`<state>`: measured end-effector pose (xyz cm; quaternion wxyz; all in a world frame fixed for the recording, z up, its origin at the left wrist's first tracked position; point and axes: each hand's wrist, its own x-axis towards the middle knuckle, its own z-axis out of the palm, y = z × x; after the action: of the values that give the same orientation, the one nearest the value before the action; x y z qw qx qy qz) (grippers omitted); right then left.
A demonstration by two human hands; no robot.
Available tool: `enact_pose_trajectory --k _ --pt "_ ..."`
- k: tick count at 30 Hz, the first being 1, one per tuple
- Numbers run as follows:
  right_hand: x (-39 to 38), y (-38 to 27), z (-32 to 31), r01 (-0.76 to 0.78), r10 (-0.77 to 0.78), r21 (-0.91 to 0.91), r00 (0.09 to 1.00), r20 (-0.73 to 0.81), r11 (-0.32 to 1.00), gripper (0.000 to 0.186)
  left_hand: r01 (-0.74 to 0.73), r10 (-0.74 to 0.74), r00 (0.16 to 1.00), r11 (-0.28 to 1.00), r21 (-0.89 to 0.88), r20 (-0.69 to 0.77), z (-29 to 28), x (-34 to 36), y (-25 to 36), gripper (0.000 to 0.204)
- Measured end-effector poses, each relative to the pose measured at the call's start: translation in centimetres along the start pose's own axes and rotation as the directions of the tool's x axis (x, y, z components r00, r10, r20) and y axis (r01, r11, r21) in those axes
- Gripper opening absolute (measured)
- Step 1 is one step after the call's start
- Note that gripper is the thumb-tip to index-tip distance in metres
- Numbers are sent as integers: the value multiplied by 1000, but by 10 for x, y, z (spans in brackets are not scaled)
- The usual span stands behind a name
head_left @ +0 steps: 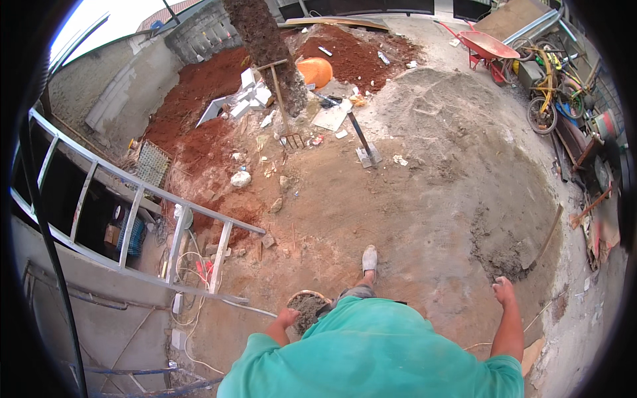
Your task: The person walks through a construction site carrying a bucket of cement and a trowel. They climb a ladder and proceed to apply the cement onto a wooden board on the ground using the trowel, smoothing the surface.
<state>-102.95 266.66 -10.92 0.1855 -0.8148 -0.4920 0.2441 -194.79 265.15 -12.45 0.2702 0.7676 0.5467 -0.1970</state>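
At my left side is a round bucket (325,296) filled with wet grey mortar (306,313). My left hand (287,318) is closed at its rim, and my body hides part of the bucket. Out to the right, my right hand (504,290) hangs with its fingers curled and nothing visible in them. Beyond that hand lies a dark, wet heap of mortar (501,249) with a wooden handle (551,233) sticking out of it. One of my feet, in a pale shoe (369,259), is forward on the sandy ground.
An aluminium ladder (139,199) slants across the left. A shovel (361,139) and a garden fork (282,106) stand ahead, near a tree trunk (262,40) and white blocks (251,96). A red wheelbarrow (488,46) and bicycles (547,99) are at the far right. Cables (196,331) lie lower left.
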Motion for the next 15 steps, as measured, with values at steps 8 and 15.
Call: enact_pose_trajectory --k 8,15 --pt "-82 29 -62 -683 688 83 722 -68 725 34 -310 273 942 931 192 196 -126 256 6 29" --pt "-156 -42 9 -816 822 135 569 10 562 29 -275 213 929 944 182 303 -266 409 24 29"
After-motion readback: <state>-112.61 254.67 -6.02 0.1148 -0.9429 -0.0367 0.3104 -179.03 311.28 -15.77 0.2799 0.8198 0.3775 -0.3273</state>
